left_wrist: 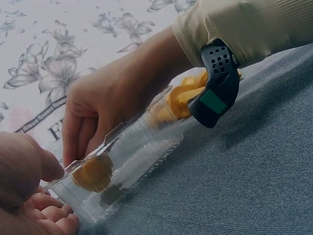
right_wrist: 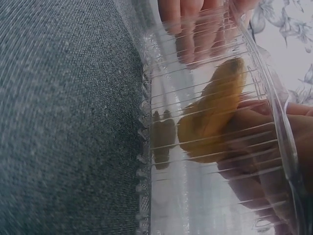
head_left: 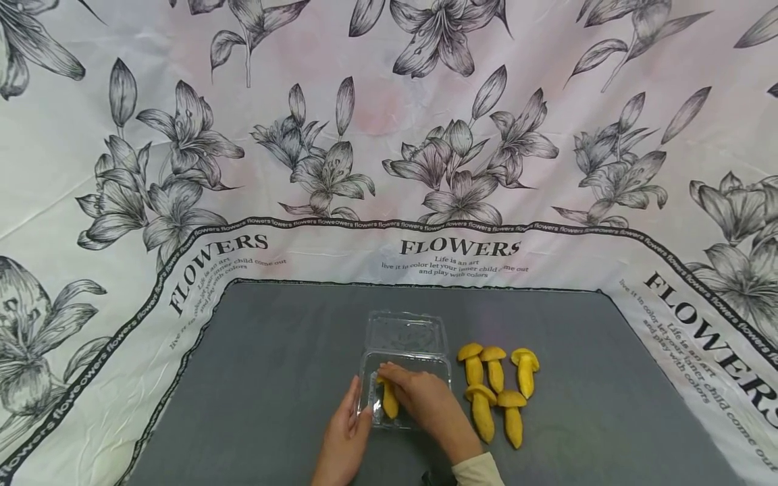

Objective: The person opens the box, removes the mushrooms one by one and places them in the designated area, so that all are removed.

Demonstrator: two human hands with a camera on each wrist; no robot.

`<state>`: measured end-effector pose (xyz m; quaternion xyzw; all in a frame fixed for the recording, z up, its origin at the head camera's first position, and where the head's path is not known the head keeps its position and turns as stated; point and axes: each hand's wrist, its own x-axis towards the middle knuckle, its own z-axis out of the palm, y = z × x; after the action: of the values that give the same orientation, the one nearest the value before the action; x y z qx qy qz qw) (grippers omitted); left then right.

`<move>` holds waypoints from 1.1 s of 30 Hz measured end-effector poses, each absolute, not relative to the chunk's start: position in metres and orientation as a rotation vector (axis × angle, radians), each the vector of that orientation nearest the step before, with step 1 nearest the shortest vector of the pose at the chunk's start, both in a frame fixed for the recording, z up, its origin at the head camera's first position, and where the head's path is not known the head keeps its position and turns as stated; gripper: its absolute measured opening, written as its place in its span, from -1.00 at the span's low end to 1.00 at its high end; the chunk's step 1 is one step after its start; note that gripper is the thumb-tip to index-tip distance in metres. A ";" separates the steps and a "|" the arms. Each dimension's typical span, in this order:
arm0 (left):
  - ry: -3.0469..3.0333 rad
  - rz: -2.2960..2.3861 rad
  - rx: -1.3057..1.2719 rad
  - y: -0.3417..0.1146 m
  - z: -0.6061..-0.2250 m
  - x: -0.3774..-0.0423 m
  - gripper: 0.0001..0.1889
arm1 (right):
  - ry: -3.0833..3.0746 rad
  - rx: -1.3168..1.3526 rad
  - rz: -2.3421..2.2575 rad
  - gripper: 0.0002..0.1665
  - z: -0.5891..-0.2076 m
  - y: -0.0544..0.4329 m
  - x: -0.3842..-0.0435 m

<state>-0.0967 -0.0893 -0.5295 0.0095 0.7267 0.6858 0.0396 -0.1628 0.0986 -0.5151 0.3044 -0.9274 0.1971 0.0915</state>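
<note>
A clear plastic clamshell box lies on the grey surface with its lid folded back, away from me. My left hand grips the box's left wall, thumb at the rim and fingers outside, as the left wrist view shows. Inside the box my right hand pinches a yellow mushroom by its cap end, the stem pointing toward me. Through the transparent wall in the right wrist view, the mushroom appears tilted, held just above the box floor.
Several yellow mushrooms lie in two loose rows right of the box, close to my right forearm. Grey cloth covers the table. A white flower-printed sheet borders it at the back and sides. A black device is strapped to my right wrist.
</note>
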 end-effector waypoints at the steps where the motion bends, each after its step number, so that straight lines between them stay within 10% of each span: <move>1: 2.220 2.103 0.024 -0.089 -0.530 -0.097 -0.31 | -2.753 0.904 0.586 -0.58 -0.515 0.098 -0.162; 33: 2.261 2.185 0.085 -0.090 -0.533 -0.092 -0.33 | -2.414 0.840 0.646 -0.49 -0.497 0.129 -0.154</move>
<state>-0.0917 -0.0904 -0.5332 0.0269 0.7188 0.6947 -0.0018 -0.1540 0.1288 -0.4968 0.3084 -0.8866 0.2373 0.2500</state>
